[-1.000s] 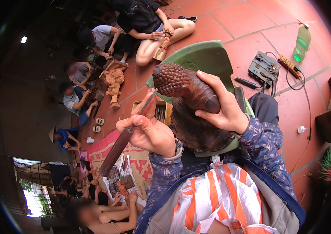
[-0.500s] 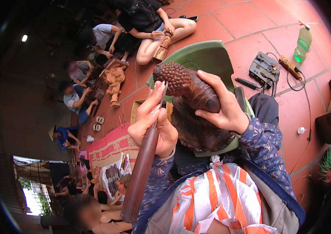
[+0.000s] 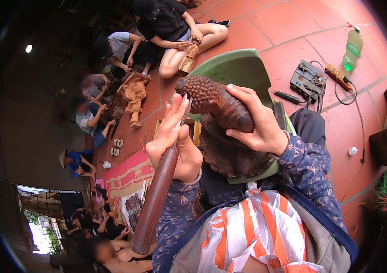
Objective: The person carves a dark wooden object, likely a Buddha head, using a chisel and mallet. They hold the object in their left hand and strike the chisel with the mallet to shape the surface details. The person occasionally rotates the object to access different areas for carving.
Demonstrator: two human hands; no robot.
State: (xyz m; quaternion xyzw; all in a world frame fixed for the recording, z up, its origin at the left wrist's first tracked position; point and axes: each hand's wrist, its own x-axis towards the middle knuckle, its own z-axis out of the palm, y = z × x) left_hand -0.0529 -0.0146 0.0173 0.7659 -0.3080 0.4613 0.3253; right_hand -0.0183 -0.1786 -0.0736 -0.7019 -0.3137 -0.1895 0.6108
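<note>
A dark brown wooden carving (image 3: 200,93), its rounded end covered in small knobs and its other end smooth, is gripped by my right hand (image 3: 264,125), fingers over the top and thumb below. My left hand (image 3: 175,152) is closed on a carving chisel (image 3: 156,200) with a long dark wooden handle. The thin blade runs up along my fingers, and its tip is at the knobbed surface. Below the carving is a broad dark wooden mass (image 3: 232,152); whether both are one piece I cannot tell. A green plastic tub or seat (image 3: 239,68) is behind them.
On the tiled floor at right are a grey control box (image 3: 308,78) with a corded pen-like tool (image 3: 287,97), a power strip (image 3: 337,75) and a green bottle (image 3: 353,49). Several people sit at left near another wooden figure (image 3: 134,95). A red patterned mat (image 3: 127,175) holds tools (image 3: 133,207).
My left hand has shifted slightly, its fingers straighter, and the chisel's handle end has swung a little to the left. The carving has tilted slightly, still in my right hand.
</note>
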